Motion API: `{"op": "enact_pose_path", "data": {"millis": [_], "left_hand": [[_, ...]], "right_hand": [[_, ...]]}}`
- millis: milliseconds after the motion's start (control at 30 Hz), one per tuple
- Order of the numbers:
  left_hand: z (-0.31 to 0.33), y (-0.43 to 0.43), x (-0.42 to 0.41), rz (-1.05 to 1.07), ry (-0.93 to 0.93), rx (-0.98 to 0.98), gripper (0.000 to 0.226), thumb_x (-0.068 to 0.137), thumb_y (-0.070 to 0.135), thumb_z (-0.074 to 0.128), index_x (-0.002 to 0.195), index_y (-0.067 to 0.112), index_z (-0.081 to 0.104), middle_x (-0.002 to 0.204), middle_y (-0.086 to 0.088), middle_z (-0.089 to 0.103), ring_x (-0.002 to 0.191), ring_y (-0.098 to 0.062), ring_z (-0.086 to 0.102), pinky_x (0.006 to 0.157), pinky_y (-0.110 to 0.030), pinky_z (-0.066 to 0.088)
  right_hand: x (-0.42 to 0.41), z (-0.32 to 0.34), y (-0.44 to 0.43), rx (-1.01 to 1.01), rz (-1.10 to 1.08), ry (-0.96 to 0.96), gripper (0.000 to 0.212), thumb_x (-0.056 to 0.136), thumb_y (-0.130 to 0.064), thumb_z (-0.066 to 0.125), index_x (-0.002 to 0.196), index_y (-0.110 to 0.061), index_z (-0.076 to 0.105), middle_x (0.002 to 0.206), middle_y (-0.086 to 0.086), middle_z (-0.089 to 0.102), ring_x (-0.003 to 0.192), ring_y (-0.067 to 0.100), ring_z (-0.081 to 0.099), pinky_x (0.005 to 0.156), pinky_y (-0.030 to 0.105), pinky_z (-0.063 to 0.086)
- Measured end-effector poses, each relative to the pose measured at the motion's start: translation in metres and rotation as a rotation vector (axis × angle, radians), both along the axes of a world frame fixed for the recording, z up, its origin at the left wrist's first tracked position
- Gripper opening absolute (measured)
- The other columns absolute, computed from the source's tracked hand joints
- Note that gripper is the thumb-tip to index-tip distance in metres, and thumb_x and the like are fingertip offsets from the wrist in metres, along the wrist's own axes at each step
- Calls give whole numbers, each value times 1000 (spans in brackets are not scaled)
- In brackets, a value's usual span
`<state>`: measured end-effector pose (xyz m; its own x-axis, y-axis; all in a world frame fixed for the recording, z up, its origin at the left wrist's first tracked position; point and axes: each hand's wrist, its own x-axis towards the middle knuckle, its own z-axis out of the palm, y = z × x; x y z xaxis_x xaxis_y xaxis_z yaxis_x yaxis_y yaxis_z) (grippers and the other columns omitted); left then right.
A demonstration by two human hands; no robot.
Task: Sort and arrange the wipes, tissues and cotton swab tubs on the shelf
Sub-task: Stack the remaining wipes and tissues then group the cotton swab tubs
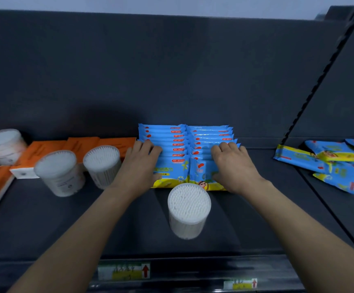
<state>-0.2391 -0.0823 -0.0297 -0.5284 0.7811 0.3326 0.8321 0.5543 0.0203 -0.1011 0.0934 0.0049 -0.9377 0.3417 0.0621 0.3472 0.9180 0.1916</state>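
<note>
Shelf (246,225): dark grey deck, dark back panel (172,70), price tags (124,270) on the front lip.
Wipes: two upright rows mid-shelf, backed up to the panel; left wipe row (163,142) and right wipe row (210,134) touch side by side.
Left hand (140,163): on the left wipe row. Its fingers (148,145) curl over the pack tops, thumb on the front pack, clamped on the row.
Right hand (233,163): same hold on the right wipe row, fingers (229,146) curled over the tops.
Front tub (188,208): stands just before the rows, between the wrists.
Other tubs: two (58,172) near the left forearm; one tilted tub (2,144) far left.
Tissues (45,149): orange packs lying loose at left, unsorted.
Loose wipes (330,163): heap in the next bay, well apart from the rows.
Step (my read): squaring up both rows.
Risk 1: an uneven squeeze could bow the soft packs, so the front ones tip forward.
Risk 2: a wrist drawn back could clip the front tub, which could roll off the lip.
Risk 3: a left forearm swing could knock the two nearby tubs.
</note>
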Motion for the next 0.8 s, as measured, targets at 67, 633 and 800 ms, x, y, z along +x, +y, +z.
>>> {"op": "enact_pose_path", "data": {"millis": [67,633,800], "left_hand": [[0,1,1,3,-5,-1,62,59,21,81,115,7,57,109,-14,57,101,-35,50,80,-46,44],[52,49,37,-240,-182,314,26,81,18,65,106,9,63,105,-10,61,100,-31,56,91,-45,43],[63,98,83,-381,-194,385,25,77,20,57,97,8,64,93,-8,63,87,-30,60,82,-37,44]], "right_hand": [[1,0,0,-2,0,2,46,86,-27,58,125,-12,40,122,6,48,113,25,44,95,36,33],[61,17,25,-211,-144,288,37,91,-21,51,127,-14,54,120,8,58,114,30,50,96,38,38],[114,17,64,-245,-245,321,38,90,-21,55,127,-11,55,124,11,58,116,32,51,96,39,41]]}}
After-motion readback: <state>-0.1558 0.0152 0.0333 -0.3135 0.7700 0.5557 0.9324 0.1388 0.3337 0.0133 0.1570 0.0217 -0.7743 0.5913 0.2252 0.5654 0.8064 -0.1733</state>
